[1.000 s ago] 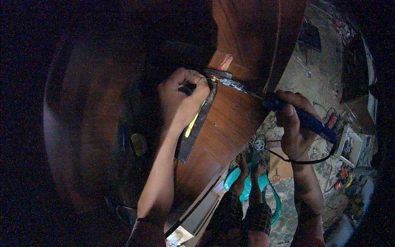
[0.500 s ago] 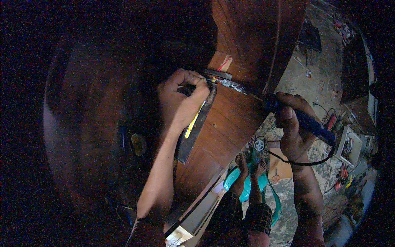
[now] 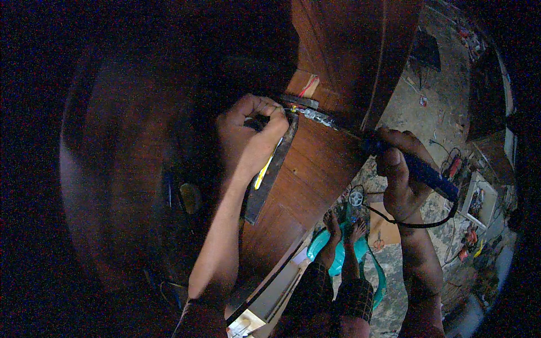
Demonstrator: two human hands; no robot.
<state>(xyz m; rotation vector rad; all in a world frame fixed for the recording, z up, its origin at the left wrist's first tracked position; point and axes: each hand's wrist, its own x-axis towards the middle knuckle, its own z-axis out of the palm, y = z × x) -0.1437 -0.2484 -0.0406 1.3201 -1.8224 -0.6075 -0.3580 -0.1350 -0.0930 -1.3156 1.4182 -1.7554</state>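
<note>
My right hand (image 3: 403, 172) is wrapped round the dark blue handle of a soldering iron (image 3: 431, 177), its black cord looping below. The iron's thin shaft points left, in line with a silvery, crinkled-looking length (image 3: 318, 118) that ends beside a small yellow spot. At that end my left hand (image 3: 251, 132) pinches a thin wire (image 3: 286, 109) between thumb and fingertips. Its wrist is over a dark narrow bar (image 3: 265, 191) with a bright yellow-and-white strip (image 3: 262, 176) along it. Under both hands lies a brown wooden surface (image 3: 307, 163).
A red wire (image 3: 308, 85) lies on pale wood beyond the hands. Down on the floor are a teal plastic object (image 3: 338, 259) by my feet, a pale square frame (image 3: 479, 200), and scattered cords and tools at the right. The left side is very dark.
Both hands stay nearly where they were, the left still pinching the wire and the right still gripping the iron. The dark bar has shifted very slightly to the right.
</note>
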